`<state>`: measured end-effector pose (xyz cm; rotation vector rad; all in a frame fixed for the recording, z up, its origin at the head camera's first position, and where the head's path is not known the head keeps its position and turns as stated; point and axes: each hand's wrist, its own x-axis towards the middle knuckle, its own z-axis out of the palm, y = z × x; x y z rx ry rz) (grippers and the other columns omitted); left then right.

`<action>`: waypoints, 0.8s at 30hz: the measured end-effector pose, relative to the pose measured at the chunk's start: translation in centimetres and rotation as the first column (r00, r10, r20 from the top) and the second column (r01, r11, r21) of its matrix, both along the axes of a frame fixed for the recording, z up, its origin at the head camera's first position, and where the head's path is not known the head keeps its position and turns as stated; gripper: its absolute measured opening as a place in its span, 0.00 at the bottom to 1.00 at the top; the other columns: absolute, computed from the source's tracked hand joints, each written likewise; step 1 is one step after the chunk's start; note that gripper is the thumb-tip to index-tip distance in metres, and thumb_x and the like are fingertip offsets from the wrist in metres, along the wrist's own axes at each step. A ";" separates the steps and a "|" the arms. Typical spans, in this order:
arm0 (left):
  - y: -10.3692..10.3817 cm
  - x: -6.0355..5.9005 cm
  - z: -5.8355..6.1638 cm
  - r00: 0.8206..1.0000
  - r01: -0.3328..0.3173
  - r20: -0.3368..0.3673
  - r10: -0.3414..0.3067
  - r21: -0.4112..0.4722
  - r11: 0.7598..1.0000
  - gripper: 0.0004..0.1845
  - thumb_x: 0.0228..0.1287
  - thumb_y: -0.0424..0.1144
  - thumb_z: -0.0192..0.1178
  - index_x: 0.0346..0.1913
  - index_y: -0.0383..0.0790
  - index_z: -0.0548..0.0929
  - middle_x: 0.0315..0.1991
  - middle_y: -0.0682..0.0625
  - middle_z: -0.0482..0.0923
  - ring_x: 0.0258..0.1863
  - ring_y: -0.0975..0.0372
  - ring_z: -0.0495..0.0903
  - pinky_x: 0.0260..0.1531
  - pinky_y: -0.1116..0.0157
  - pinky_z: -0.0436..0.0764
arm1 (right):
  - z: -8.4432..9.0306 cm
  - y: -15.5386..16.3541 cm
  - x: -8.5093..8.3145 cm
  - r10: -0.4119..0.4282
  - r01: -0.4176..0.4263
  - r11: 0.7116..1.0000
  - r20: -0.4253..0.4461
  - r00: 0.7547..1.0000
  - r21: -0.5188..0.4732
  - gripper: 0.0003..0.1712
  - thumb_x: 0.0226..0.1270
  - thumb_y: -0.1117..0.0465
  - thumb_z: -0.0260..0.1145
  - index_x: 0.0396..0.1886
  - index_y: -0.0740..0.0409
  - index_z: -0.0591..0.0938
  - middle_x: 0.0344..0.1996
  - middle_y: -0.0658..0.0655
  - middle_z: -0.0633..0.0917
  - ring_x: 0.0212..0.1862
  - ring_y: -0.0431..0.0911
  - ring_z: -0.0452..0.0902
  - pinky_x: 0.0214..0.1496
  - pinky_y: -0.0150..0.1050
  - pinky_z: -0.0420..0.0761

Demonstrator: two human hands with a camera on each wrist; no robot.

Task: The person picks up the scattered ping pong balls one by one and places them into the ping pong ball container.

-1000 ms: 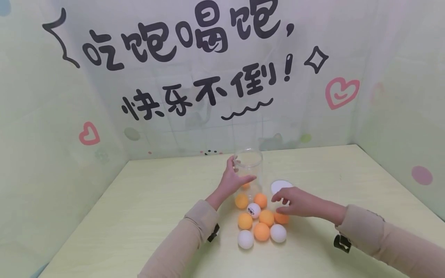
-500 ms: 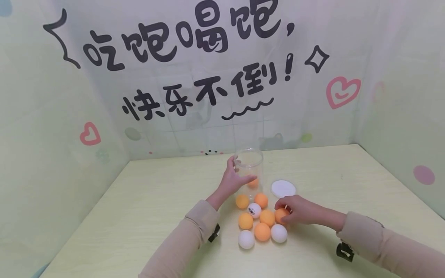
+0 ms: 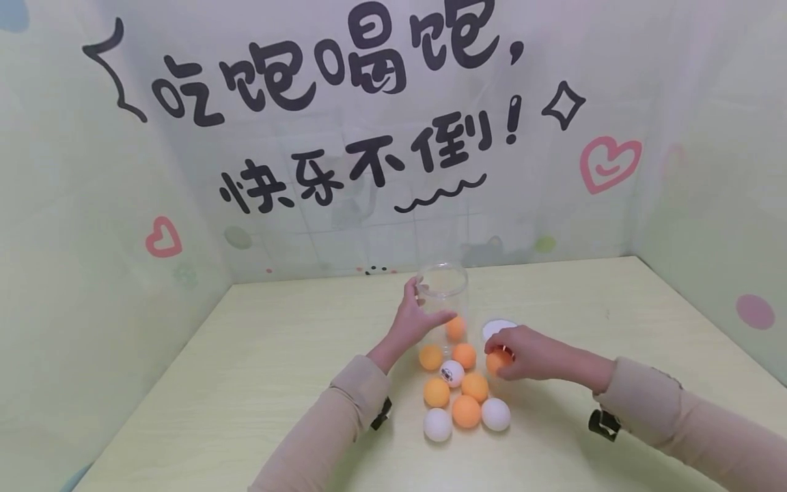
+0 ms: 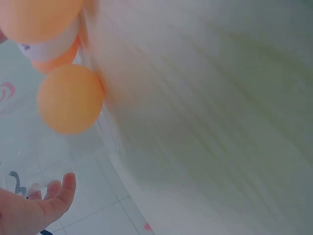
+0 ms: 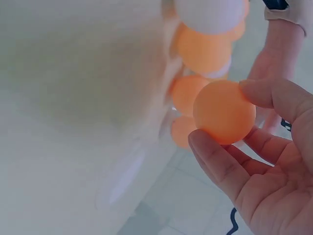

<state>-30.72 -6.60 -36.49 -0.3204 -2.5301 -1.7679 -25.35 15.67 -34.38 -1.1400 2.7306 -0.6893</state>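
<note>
My left hand (image 3: 415,321) holds a clear plastic cylinder (image 3: 456,298) upright at the back of the group, with thumb and fingers spread around its side. Through its wall shows one orange ping-pong ball (image 3: 456,329) low inside. In my right hand (image 3: 533,354) an orange ping-pong ball (image 5: 225,112) is pinched between thumb and fingertips, just right of the other balls. Several more orange balls (image 3: 466,411) and a few white balls (image 3: 437,425) lie grouped in front of the cylinder; one white ball (image 3: 451,374) bears a dark print.
Partly behind my right hand lies a round white lid (image 3: 495,327) on the pale wooden table (image 3: 295,342). A printed cloth (image 3: 344,232) with large dark characters hangs at the table's back edge, and cloth walls close both sides.
My right hand has come down on an orange ball at the group's right edge, pinched it and raised it slightly. The ball inside the cylinder has shifted rightward. My left hand stays put.
</note>
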 end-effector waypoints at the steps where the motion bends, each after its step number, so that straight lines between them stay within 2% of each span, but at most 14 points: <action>1: 0.0 0.0 0.0 1.000 0.000 0.002 0.000 -0.001 1.000 0.52 0.47 0.45 0.71 0.69 0.42 0.47 0.67 0.41 0.57 0.63 0.46 0.61 0.57 0.50 0.68 | 0.3 0.0 0.0 0.001 -0.001 1.000 -0.003 1.000 0.001 0.11 0.50 0.68 0.65 0.36 0.63 0.80 0.24 0.46 0.74 0.26 0.37 0.64 0.26 0.29 0.67; 7: -0.1 0.0 -0.1 1.000 0.006 0.003 -0.006 0.002 1.000 0.52 0.47 0.45 0.70 0.69 0.41 0.47 0.67 0.40 0.56 0.64 0.45 0.60 0.58 0.50 0.67 | 2.4 -0.2 -0.5 -0.029 0.029 0.999 -0.002 1.000 0.029 0.13 0.51 0.68 0.64 0.39 0.64 0.80 0.26 0.48 0.76 0.27 0.38 0.65 0.27 0.29 0.69; 12: -0.1 0.0 -0.2 1.000 0.004 0.010 -0.004 0.001 1.000 0.52 0.48 0.45 0.70 0.69 0.42 0.46 0.67 0.40 0.56 0.64 0.45 0.60 0.58 0.51 0.67 | 4.4 -0.6 -1.0 -0.041 0.042 0.998 -0.033 0.999 0.045 0.15 0.52 0.67 0.63 0.42 0.66 0.80 0.29 0.51 0.78 0.28 0.40 0.66 0.27 0.30 0.69; 19: -0.1 0.1 -0.1 1.000 -0.005 0.019 0.005 -0.003 1.000 0.52 0.48 0.45 0.70 0.69 0.42 0.46 0.67 0.40 0.56 0.64 0.46 0.60 0.58 0.50 0.68 | 7.1 -1.4 -1.9 -0.034 0.037 0.999 -0.096 0.995 0.036 0.16 0.52 0.68 0.61 0.43 0.68 0.80 0.32 0.55 0.79 0.29 0.43 0.68 0.28 0.32 0.69; 24: 0.0 0.1 -0.1 1.000 -0.002 0.028 0.002 0.006 1.000 0.53 0.47 0.47 0.70 0.70 0.43 0.46 0.68 0.41 0.55 0.64 0.46 0.60 0.58 0.50 0.67 | 8.3 -2.2 -2.5 -0.009 0.016 0.999 -0.158 0.987 0.046 0.16 0.51 0.69 0.61 0.42 0.67 0.80 0.32 0.56 0.80 0.29 0.43 0.68 0.28 0.32 0.69</action>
